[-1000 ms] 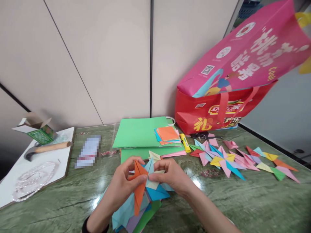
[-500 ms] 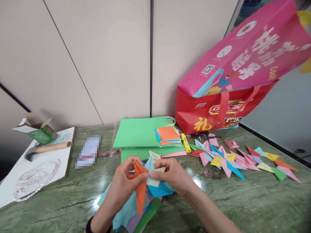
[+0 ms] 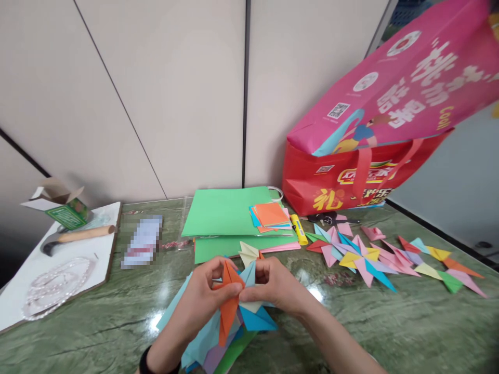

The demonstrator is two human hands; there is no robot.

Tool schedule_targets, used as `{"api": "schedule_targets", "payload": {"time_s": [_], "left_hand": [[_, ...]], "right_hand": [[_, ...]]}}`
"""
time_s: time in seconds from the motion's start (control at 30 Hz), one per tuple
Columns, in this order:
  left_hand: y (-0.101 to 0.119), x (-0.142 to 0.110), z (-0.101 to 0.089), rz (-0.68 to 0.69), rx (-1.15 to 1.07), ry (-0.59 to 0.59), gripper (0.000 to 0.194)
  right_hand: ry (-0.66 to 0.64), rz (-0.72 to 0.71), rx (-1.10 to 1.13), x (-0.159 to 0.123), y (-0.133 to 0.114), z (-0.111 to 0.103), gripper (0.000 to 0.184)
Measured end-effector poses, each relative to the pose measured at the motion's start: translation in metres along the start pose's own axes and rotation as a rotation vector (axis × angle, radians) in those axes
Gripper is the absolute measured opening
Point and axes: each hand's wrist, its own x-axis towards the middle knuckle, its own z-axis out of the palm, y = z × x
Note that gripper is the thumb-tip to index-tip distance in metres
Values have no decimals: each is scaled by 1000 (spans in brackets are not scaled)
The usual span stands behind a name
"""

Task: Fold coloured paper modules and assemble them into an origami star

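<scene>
Between my two hands is a folded paper star with orange, light blue, cream and blue points. My left hand (image 3: 208, 291) pinches the orange folded piece (image 3: 229, 311) with thumb and fingers. My right hand (image 3: 273, 283) grips the light blue folded piece (image 3: 248, 274) just beside it, thumb in front. A blue point (image 3: 259, 318) hangs below my right thumb, and a cream point (image 3: 247, 253) sticks up behind. Under my hands lies a loose pile of coloured paper sheets (image 3: 208, 340), partly hidden by my left forearm.
Green sheets (image 3: 226, 210) lie at the back with small coloured squares (image 3: 272, 214) on top, beside a yellow glue stick (image 3: 299, 230). Finished paper stars (image 3: 364, 254) spread at right before a red bag (image 3: 323, 182). At left, a white board (image 3: 99, 259) carries a hammer-like tool (image 3: 78, 236).
My right thumb and fingers have shifted on the star, and the hand sits closer to my left. The star has turned slightly. The view has moved a little.
</scene>
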Motion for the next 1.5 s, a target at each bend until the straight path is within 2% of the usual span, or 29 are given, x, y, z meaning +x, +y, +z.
{"api": "schedule_targets", "payload": {"time_s": [0.2,0.4,0.6,0.83,0.97,1.03,1.13,1.27,1.37,1.5], "left_hand": [[-2,2,4,56,121,81,20],[3,1,8,42,69,169,17],[2,2,6,20,78,99,15],[1,1,7,20,173,158,19],[1,1,11,40,178,195,21],[-1,2,11,59,131,205,16],[-7,7,6,76,46,291,20],[-18,12,-5,105,210,481,15],[-26,15,-8,132,367,475,9],[-38,15,-6,157,541,429,22]], "right_hand": [[26,-3,-52,-1,-3,1,27],[27,-9,-47,0,-2,3,30],[75,-76,-130,0,-4,3,26],[40,-57,-120,0,0,4,30],[30,-104,-151,1,0,-1,26],[81,-122,-132,1,-2,-7,26],[254,-115,-28,1,-7,-22,30],[431,-142,87,-2,-13,-40,31],[458,-150,100,-3,-14,-45,29],[417,-138,136,-2,-13,-40,28]]}}
